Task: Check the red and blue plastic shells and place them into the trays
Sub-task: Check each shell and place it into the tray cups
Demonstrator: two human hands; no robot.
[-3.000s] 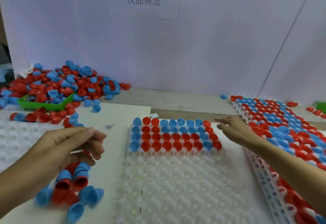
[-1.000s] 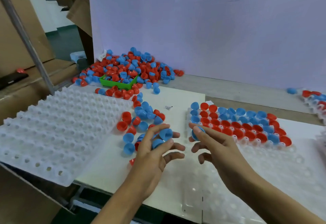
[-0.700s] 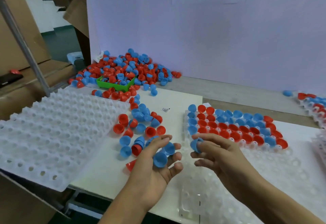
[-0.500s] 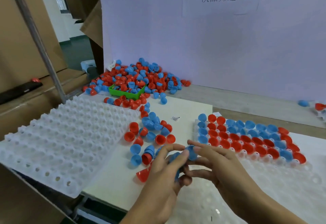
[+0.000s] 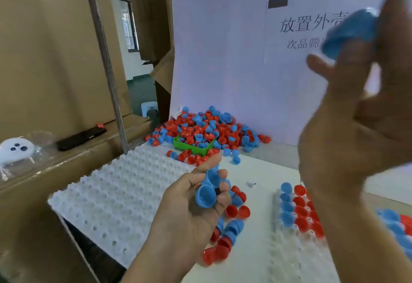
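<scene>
Item: right hand, raised at upper right of the frame, close to the lens and blurred. Its fingers were curled round one blue shell, pinched at the tips as though held up for checking. Which way the shell's open mouth faced could not be told.

Item: left hand, lower centre, palm up. Its fingers were curled loosely round a small clutch of blue shells, the nearest showing its open mouth toward the camera.

Item: partly filled tray, lower right, white, with rows of red and blue shells seated along its far edge. It lay directly below the right hand, which was judged the nearer hand to its free sockets; the raised shell would have to travel down and toward the viewer.

Item: empty tray, lower left, white, on the table.

Item: loose shells, just beside the left hand.

Item: shell pile round a green bin, centre, against the white backboard.
</scene>
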